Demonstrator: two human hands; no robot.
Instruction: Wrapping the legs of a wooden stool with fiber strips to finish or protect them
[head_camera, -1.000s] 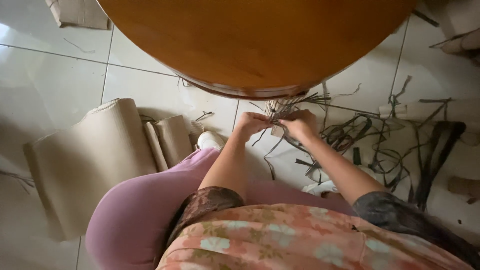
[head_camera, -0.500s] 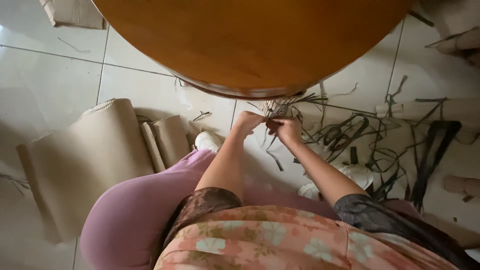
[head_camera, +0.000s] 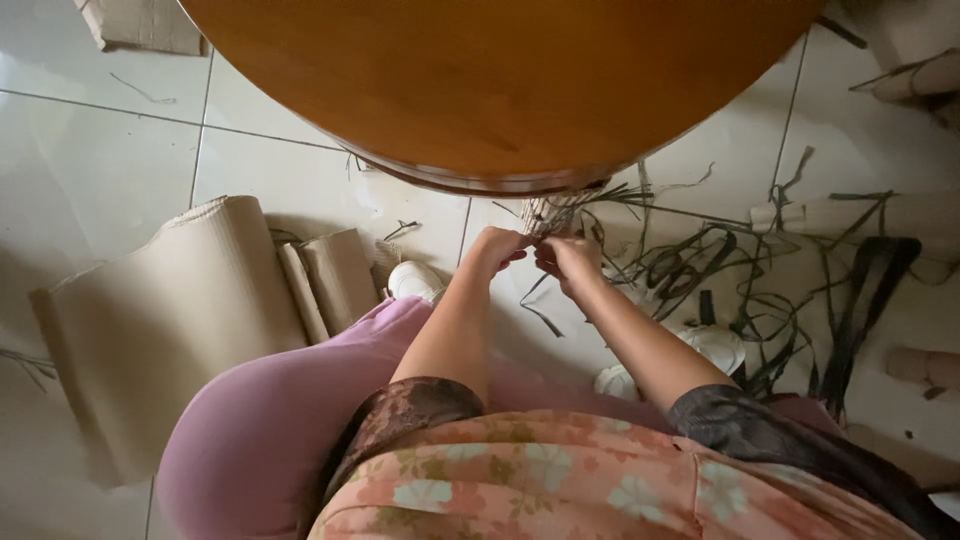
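The woven strip piece (head_camera: 553, 213) sits just above both hands, tucked under the edge of the round wooden desk (head_camera: 500, 90). The left hand (head_camera: 497, 249) and right hand (head_camera: 570, 256) meet just below it, fingers curled in a closed grip on thin dark strips (head_camera: 540, 300) that trail down from between them toward the floor. Both forearms reach forward and converge, wrists slightly bent. The woven piece's long axis runs roughly away from the person, upward in the head view. Loose strips (head_camera: 760, 290) lie tangled to the right of the right hand; rolled cardboard (head_camera: 180, 320) lies well left of the left hand.
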